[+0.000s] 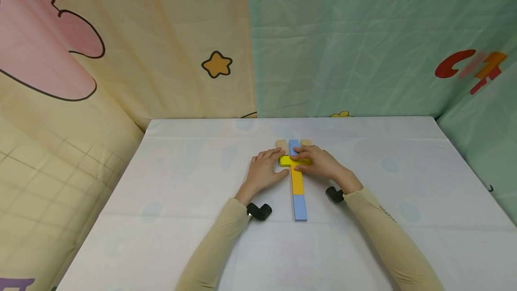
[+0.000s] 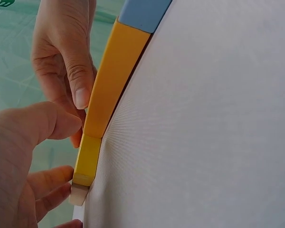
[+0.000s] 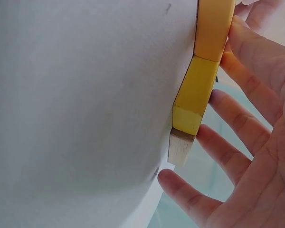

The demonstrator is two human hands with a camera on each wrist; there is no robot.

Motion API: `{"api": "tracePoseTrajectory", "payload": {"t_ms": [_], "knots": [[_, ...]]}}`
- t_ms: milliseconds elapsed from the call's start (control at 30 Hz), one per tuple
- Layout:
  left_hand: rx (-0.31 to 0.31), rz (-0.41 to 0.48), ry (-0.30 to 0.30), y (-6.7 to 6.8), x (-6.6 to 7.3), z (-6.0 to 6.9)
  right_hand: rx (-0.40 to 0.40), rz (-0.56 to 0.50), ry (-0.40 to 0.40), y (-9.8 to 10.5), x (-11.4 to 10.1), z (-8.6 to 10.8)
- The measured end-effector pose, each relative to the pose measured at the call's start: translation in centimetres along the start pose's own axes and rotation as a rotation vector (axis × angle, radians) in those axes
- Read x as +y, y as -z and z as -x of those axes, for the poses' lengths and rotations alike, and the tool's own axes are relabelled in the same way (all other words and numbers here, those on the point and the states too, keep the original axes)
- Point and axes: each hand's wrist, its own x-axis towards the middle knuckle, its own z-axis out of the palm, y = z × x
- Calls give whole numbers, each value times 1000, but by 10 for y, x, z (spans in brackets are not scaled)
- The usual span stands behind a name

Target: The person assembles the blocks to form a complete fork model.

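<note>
A yellow block lies crosswise on the white table. An orange block runs from its near side, with a blue block end to end after it. Beyond the yellow block, a second blue block lies between two plain wooden blocks, one at left and one at right. My left hand is at the yellow block's left end, fingers spread and loosely bent. From the right, my right hand reaches over its other end, partly covering it; the right wrist view shows relaxed, spread fingers.
The white-covered table extends around the blocks. A patterned curtain hangs behind its far edge. Black camera mounts, one at the left wrist and one at the right wrist, stick out near the blocks.
</note>
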Motion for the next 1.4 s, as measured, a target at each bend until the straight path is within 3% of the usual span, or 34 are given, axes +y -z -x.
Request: {"api": "tracePoseTrajectory", "payload": {"t_ms": [500, 1200, 1400], "knots": [[-5, -29, 50, 2, 8, -4, 2, -1, 6, 0, 0, -1], [27, -38, 54, 1, 8, -7, -45, 60, 10, 7, 0, -5], [-8, -65, 53, 8, 9, -15, -88, 20, -15, 11, -1, -12]]}}
